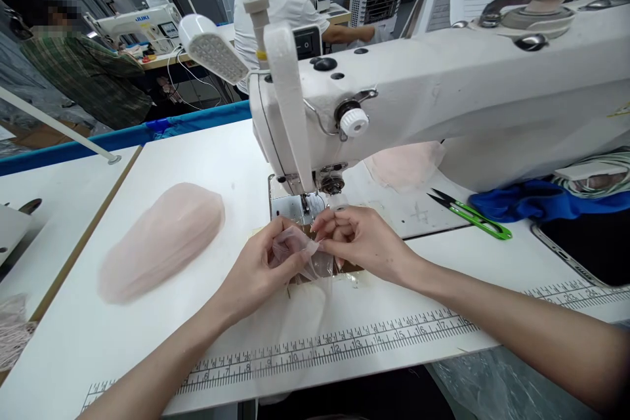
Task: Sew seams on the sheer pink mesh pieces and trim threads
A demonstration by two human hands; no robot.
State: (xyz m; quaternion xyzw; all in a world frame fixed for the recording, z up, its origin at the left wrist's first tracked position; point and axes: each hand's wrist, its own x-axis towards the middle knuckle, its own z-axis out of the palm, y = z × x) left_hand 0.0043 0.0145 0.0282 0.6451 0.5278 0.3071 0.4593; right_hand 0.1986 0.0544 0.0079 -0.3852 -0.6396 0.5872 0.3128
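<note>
A piece of sheer pale fabric (317, 264) is pinched between my hands, just in front of the sewing machine's presser foot (306, 205). My left hand (268, 259) is closed on its left side, thumb against fingers. At its upper right edge, the thumb and fingertips of my right hand (357, 239) pinch the same fabric. The white sewing machine (418, 79) rises right behind both hands. On the left of the table lies a stack of sheer pink fabric pieces (162, 243). Another pink piece (406, 164) lies behind the needle area, partly hidden by the machine.
Green thread snips (472, 213) lie on the right, beside a blue cloth (531, 200) and a dark phone (585, 249). A printed ruler (315, 349) runs along the table's front edge. Two people (275, 13) sit at other machines beyond the blue-edged table.
</note>
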